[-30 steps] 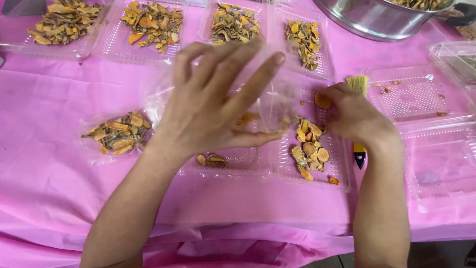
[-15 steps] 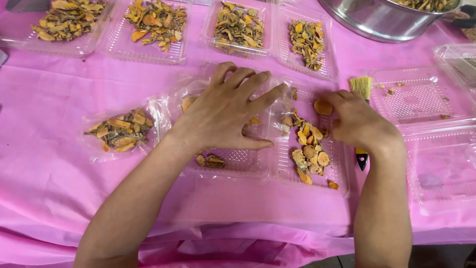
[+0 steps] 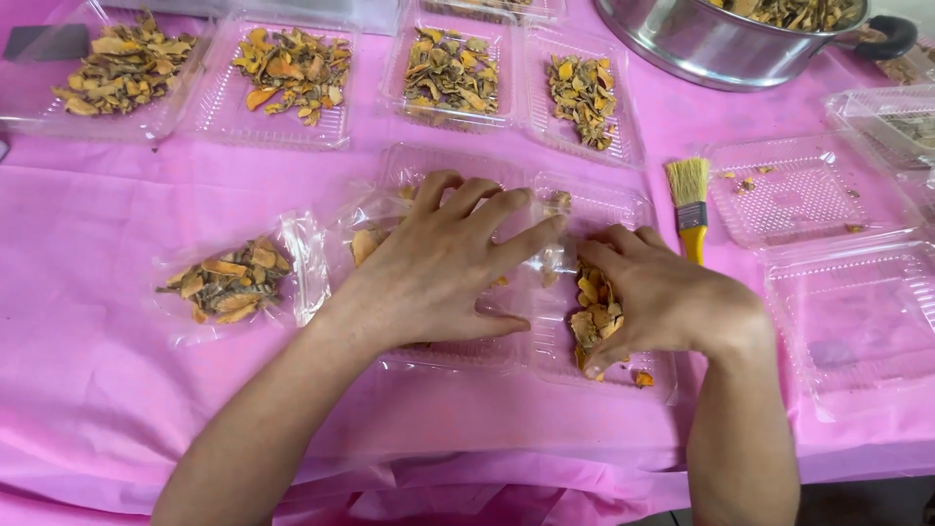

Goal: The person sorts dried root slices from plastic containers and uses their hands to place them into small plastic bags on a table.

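Dried orange-yellow slices (image 3: 594, 312) lie heaped in the right half of a clear hinged plastic container (image 3: 623, 209) opened flat on the pink tablecloth (image 3: 88, 390), straight in front of the person.

From the head camera looking down, the right hand (image 3: 662, 302) is cupped round that heap, fingers curled against the slices and thumb low at the near side, gathering rather than gripping anything firm. The left hand (image 3: 443, 268) is spread flat, fingers apart, pressing on a crinkled clear plastic bag (image 3: 375, 229) that lies over the left half of the container; a few slices show through the bag beside the thumb. The fingertips of the two hands come close together over the container's middle fold.

Left of the hands, a small filled bag of slices (image 3: 229, 282) rests on the cloth, just beside the pressed bag. A yellow-handled pastry brush (image 3: 690, 209) lies just right of the container, bristles pointing away. Beyond it sit empty clear trays (image 3: 857, 321) with a few crumbs. Along the far edge runs a row of four filled trays (image 3: 292, 73), and a steel pot (image 3: 721, 44) holding more slices stands at the far right.
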